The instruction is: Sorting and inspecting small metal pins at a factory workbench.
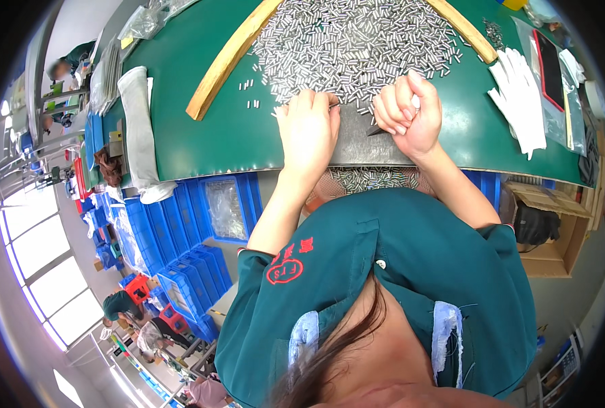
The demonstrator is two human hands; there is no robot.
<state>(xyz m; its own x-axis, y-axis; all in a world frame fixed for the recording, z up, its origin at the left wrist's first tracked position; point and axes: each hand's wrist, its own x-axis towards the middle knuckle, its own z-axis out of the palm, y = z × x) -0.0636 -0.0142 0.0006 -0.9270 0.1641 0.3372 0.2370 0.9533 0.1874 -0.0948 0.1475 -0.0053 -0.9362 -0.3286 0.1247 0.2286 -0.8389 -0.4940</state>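
A broad heap of small shiny metal pins [357,47] covers the far middle of the green table [207,146]. At the heap's near edge my left hand [308,129] is curled downward, its fingertips among the pins; what they hold is hidden. My right hand [411,112] is closed in a loose fist to the right, thumb up, and a dark pointed tip [376,130] shows beneath its fingers. Between both hands lies a dark grey plate [367,146] at the table's front edge. Below that edge, more pins [374,179] lie in a container near my lap.
Wooden strips [231,58] [462,28] flank the heap. White gloves [520,98] and a red-edged phone [549,68] lie right. A grey sleeve [138,126] lies left. Blue crates [193,272] stand lower left; a cardboard box [550,262] sits lower right. People [122,304] are in the background.
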